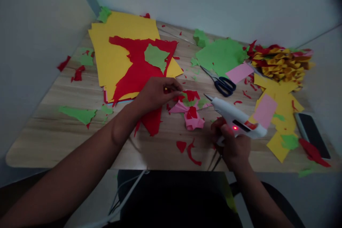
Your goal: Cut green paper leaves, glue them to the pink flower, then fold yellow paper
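Note:
My right hand is wrapped round a white hot glue gun with a glowing red light. Its nozzle points left, just above and right of a paper piece made of folded pink, red and green paper, lying on the table. At the upper left edge of that piece, the fingertips of my left hand are pinched together. A bit of green paper shows by the fingertips, but whether they grip it or the piece's edge is unclear. Beneath my left hand lies a torn red sheet.
Yellow sheets lie under the red one. Scissors with dark handles rest beside a green sheet. At right are a pile of folded yellow paper, yellow pieces and a phone. Red scraps lie near the front edge.

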A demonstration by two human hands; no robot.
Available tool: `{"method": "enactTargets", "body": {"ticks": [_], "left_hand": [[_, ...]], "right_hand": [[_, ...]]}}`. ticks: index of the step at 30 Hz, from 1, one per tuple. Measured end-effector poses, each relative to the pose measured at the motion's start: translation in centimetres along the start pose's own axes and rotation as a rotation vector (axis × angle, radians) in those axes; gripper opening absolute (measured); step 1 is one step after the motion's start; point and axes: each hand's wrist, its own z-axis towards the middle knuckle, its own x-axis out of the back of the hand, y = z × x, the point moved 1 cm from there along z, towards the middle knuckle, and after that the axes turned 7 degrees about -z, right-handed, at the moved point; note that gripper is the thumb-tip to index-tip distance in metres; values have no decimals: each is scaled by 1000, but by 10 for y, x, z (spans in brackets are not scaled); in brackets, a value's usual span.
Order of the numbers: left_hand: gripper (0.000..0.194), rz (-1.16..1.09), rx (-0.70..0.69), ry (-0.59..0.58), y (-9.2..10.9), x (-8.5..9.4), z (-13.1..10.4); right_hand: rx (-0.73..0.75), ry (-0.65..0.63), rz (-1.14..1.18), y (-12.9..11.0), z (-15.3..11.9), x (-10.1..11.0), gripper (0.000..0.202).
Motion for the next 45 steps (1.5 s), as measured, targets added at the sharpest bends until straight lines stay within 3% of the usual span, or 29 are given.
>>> {"method": "enactTargets", "body": {"ticks": [4, 8, 11, 17, 21, 26, 30, 34, 37, 41, 45], "left_hand": [[26, -156, 125, 113, 6, -3, -3], [25, -226, 290, 130, 13, -10, -9], [22, -140, 365, 74, 15, -18, -14], [21, 165, 382, 42, 18, -29, -19], [21, 209, 384, 8, 19, -31, -16], [18, 219, 300, -36, 14, -29, -15], [9, 294, 93, -71, 13, -28, -17], [18, 572, -148, -154, 16, -28, -22], [20, 732, -253, -166, 19, -27, -27], [17, 831, -299, -110, 23, -22, -37], [13, 867, -245, 75, 26, -19, -48]], "right_hand": [[125, 122, 165, 18, 8, -6, 33], [163, 90, 179, 13, 9, -7, 27], [144, 67, 157, 11, 8, -6, 26], [113, 45, 178, 19, 8, -3, 28], [67, 19, 166, 21, 5, -1, 27], [95, 26, 139, 18, 4, -2, 25], [123, 0, 116, 18, 4, -2, 25], [111, -34, 99, 19, 5, 0, 25], [118, -45, 85, 18, 5, 0, 25], [136, -22, 82, 16, 5, -1, 25], [141, 49, 117, 13, 6, -5, 23]]}}
